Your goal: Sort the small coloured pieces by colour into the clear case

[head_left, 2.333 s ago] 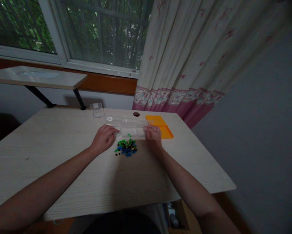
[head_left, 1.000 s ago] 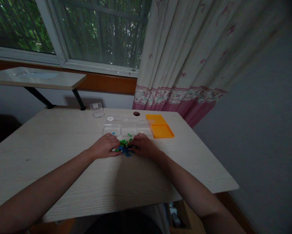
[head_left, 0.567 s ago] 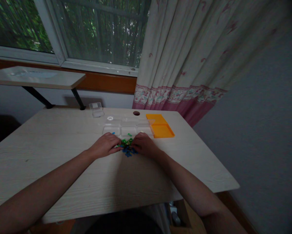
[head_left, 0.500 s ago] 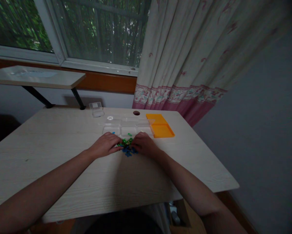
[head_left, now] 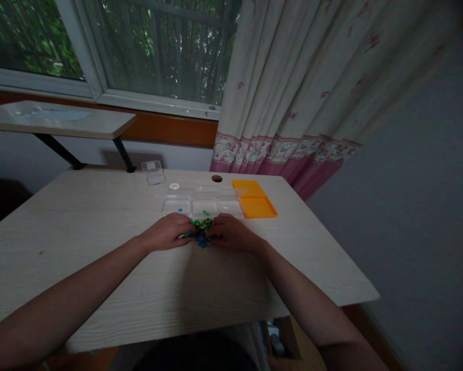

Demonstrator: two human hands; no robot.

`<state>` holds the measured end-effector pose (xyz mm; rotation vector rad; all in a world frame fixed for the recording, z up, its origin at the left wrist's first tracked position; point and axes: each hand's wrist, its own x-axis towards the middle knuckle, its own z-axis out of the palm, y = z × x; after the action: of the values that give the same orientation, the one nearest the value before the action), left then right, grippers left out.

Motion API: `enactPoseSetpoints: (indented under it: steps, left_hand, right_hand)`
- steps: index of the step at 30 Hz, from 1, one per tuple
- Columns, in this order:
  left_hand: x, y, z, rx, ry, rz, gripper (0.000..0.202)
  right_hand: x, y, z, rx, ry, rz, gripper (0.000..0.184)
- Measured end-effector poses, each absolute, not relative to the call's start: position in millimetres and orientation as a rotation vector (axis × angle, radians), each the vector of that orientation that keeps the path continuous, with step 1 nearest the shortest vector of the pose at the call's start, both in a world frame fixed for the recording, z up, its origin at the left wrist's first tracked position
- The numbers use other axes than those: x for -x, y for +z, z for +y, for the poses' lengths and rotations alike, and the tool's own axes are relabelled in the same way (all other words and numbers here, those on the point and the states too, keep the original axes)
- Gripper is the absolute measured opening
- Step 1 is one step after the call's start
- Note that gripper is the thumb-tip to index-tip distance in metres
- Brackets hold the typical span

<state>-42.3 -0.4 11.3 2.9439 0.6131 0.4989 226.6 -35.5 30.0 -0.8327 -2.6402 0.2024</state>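
A small heap of green, blue and some yellowish plastic pieces (head_left: 201, 237) lies on the table between my hands. My left hand (head_left: 172, 231) touches its left side, the fingers bent and closed toward the thumb. From the right, my right hand (head_left: 233, 232) reaches into the heap with curled fingers. What either set of fingertips holds is hidden or too small to make out. Just behind the heap stands a clear compartment box (head_left: 205, 207). In its front row lie a blue piece (head_left: 180, 210) at left, a green piece (head_left: 205, 212) in the middle and a pale piece (head_left: 226, 208) at right.
An open orange case (head_left: 258, 207) lies right of the clear box. Behind to the left is a small clear open box (head_left: 155, 178). A cable hole (head_left: 216, 179) is near the table's back edge. A raised shelf (head_left: 111, 131) stands at back left.
Both hands have shifted slightly at the heap, the left one a little down. The blue and pale pieces in the clear box show more fully now.
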Motion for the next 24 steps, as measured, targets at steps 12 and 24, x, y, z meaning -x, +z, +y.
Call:
enactPoseSetpoints:
  steps: [12,24]
  left_hand:
    - [43.1,7.8,0.1,-2.83,0.606,0.602,0.022]
    - [45.4,3.8,1.4,-2.837,0.607,0.705,0.026]
  right_hand:
    - [-235.7,20.6,-21.4,1.092,0.049,-2.49,0.015]
    - [-234.8,21.9,-21.5,1.21,-0.004,-2.516,0.021]
